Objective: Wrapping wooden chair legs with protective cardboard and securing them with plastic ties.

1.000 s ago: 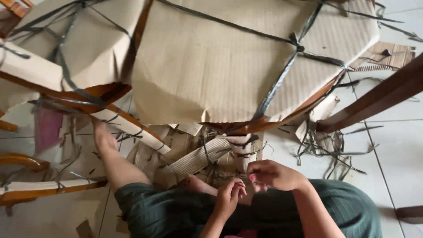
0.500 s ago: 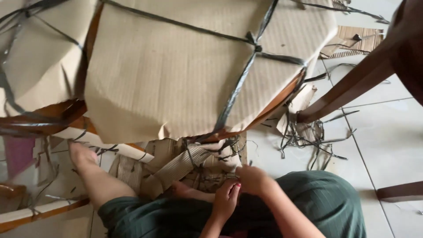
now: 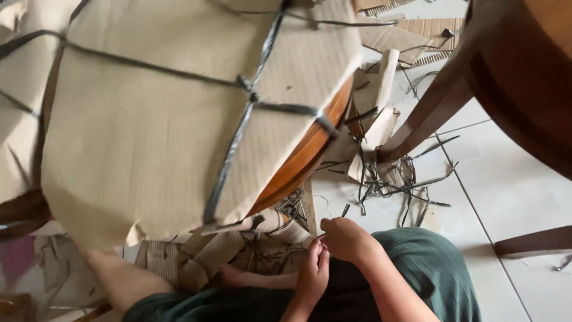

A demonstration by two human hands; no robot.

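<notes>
A wooden chair seat (image 3: pixel 307 152) wrapped in corrugated cardboard (image 3: pixel 155 119) and tied with black plastic straps (image 3: pixel 250 98) fills the upper left. Below it, my left hand (image 3: pixel 313 271) and my right hand (image 3: pixel 342 238) meet fingertip to fingertip near a wrapped chair leg (image 3: pixel 262 223). Both hands are pinched together; what lies between the fingers is too small to tell, possibly a thin strap. I sit on the floor in dark green clothing (image 3: pixel 441 274), one bare leg (image 3: pixel 119 280) stretched under the chair.
Cut black straps (image 3: pixel 390 182) and torn cardboard pieces (image 3: pixel 381 77) litter the white tiled floor (image 3: pixel 506 191). A dark wooden furniture leg (image 3: pixel 429 113) slants at the right, under a large wooden piece (image 3: pixel 530 77). More cardboard scraps (image 3: pixel 179 262) lie by my leg.
The view has swung so the wrapped chair shifted left and closer. My hands stayed together by the wrapped leg, right hand drifting slightly left.
</notes>
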